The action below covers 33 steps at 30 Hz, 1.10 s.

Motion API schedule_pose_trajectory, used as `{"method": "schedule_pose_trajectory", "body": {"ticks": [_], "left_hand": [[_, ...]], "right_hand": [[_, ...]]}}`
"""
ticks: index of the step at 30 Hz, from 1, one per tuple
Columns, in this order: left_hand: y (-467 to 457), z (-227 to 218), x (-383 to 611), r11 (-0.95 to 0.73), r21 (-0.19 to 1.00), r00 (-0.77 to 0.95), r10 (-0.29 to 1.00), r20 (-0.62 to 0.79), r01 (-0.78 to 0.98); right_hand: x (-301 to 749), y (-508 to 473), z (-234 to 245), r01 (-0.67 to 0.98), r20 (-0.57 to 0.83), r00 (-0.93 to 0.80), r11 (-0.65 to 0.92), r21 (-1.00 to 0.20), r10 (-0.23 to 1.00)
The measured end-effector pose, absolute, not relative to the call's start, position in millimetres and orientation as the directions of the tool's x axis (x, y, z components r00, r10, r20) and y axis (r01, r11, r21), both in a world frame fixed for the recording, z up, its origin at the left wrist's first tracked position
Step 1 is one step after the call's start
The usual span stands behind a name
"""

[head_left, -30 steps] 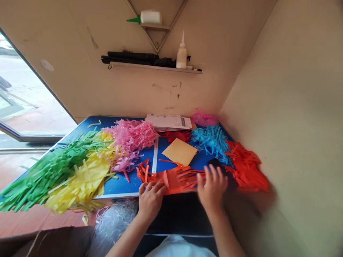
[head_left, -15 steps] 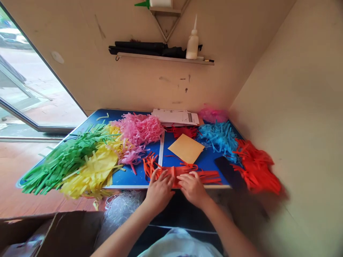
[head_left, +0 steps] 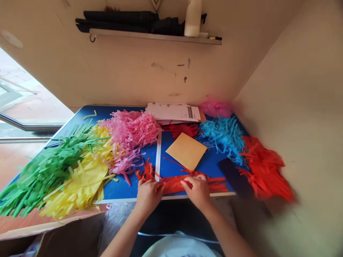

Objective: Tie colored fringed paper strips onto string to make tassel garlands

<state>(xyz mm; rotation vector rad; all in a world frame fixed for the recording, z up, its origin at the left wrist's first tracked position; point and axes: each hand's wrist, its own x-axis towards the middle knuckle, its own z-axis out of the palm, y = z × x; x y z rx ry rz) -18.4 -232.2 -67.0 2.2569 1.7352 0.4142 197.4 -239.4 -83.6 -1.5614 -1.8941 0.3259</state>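
Note:
A strip of orange-red fringed tissue paper [head_left: 173, 184] lies along the front edge of the blue table, its cut ends spreading out at both sides. My left hand [head_left: 149, 195] is closed on the left part of the strip, with the fingers curled over. On the right part, my right hand [head_left: 198, 192] pinches the paper between thumb and fingers. The middle stretch of the strip shows between the two hands. Just behind it rests a tan square of paper [head_left: 187, 151], turned cornerwise.
Green fringe [head_left: 50, 169], yellow fringe [head_left: 83, 178] and pink fringe [head_left: 131, 130] cover the left side. Blue fringe [head_left: 223, 135] and red fringe [head_left: 268, 169] lie at the right. Printed sheets [head_left: 171, 111] are stacked by the wall, below a shelf [head_left: 155, 36]. A cardboard box [head_left: 72, 232] stands lower left.
My hands have moved apart along the strip, and their fingers have closed on it from lying loosely over it. The camera has tilted down and come closer.

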Motion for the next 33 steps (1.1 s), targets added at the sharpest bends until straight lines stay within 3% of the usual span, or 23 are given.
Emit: {"method": "schedule_pose_trajectory", "body": {"ticks": [4,10,16,23,26,29,31,33], "left_hand": [[-225.1,-68.2,-9.0,-0.232,0.281,0.232,0.972,0.036,0.931],[-214.2,-67.4,-6.2,-0.229,0.191,0.237,0.971,-0.020,0.955],[-209.1,-63.8,-9.1,-0.248,0.222,0.281,0.951,-0.132,0.943],[-209.9,-64.0,-8.5,-0.233,0.207,0.268,0.950,-0.162,0.950],[-212.0,-61.2,-6.1,-0.235,0.183,0.248,0.967,-0.053,0.955],[-214.1,-59.4,-3.4,-0.346,0.153,0.313,0.927,0.204,0.926],[-213.6,-59.2,-3.2,-0.518,0.149,0.468,0.841,0.272,0.843],[-212.0,-58.4,-5.0,-0.659,0.160,0.619,0.748,0.238,0.735]], "right_hand": [[198.2,-234.8,-84.4,0.817,0.332,-0.065,0.241,-0.524,0.941],[207.1,-227.4,-86.7,0.858,0.215,-0.113,0.204,-0.471,0.970],[208.4,-223.0,-86.4,0.847,0.135,-0.135,0.185,-0.498,0.982],[208.4,-218.4,-86.0,0.854,0.107,-0.141,0.176,-0.489,0.984],[206.0,-217.7,-80.6,0.885,0.082,-0.124,0.147,-0.441,0.989],[206.2,-225.0,-69.8,0.941,0.205,0.009,0.061,-0.333,0.979],[210.1,-233.4,-63.7,0.939,0.299,-0.056,0.152,-0.308,0.953],[217.4,-240.1,-61.6,0.867,0.298,-0.271,0.367,-0.336,0.915]]}}
